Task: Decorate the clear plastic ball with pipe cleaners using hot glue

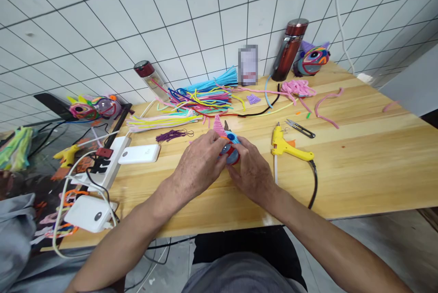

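Observation:
Between my two hands, just over the table's middle, is a small round pipe-cleaner figure (233, 156) with a pink pointed ear, blue parts and a red rim. My left hand (200, 158) is closed on its left side. From the right, my right hand (252, 167) grips it too, with the fingers curled around its edge. Much of the figure is hidden by my fingers. A yellow glue gun (290, 147) lies to the right of my right hand, and thread snips (301, 128) rest behind it. Dark purple cords (174, 135) lie left of the figure.
Bundled pipe cleaners (205, 96) spread along the back, beside a red thermos (290, 51), a glass bottle (150, 78) and a finished figure (312, 60). At left are a power strip (111, 165), power banks (138, 154) and cables. A person's grey sleeve (15, 233) shows at far left.

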A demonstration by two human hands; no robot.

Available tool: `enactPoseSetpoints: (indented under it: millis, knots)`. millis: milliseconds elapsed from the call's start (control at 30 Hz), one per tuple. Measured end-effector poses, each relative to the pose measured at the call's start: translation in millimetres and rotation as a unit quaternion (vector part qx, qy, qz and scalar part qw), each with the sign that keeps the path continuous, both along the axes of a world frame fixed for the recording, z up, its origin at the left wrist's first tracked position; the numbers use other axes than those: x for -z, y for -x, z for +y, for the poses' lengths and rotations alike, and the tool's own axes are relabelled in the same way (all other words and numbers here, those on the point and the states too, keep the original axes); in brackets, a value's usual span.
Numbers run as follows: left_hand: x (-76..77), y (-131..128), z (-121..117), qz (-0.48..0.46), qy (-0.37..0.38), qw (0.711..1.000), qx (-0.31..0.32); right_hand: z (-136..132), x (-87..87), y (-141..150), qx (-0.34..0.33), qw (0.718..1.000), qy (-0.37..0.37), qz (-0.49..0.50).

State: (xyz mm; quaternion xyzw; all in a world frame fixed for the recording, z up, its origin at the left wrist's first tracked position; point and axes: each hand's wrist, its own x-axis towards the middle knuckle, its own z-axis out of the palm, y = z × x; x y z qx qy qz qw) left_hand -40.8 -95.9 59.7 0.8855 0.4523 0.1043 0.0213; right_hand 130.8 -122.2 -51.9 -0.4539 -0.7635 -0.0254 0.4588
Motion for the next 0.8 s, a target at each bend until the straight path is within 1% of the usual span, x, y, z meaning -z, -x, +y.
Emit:
enactPoseSetpoints:
  millis: [233,400,533,800]
  knots:
    - [3.6,1.9,2.3,-0.015,0.003,1.0,0.013,-0.1,0.7,0.3,0.004,1.0,0.004,0.002]
    - [3.2,3.9,2.9,-0.026,0.006,0.999,0.023,1.4,4.0,0.8,-0.002,1.0,0.005,0.025]
    - [2.6,3.8,3.2,-0.018,0.005,1.0,0.018,1.8,4.0,0.9,-0.009,0.999,-0.001,0.035]
    - [-0.3,1.2,5.3,0.006,0.023,0.999,0.023,0.1,-1.2,1.9,-0.002,1.0,0.003,0.014]
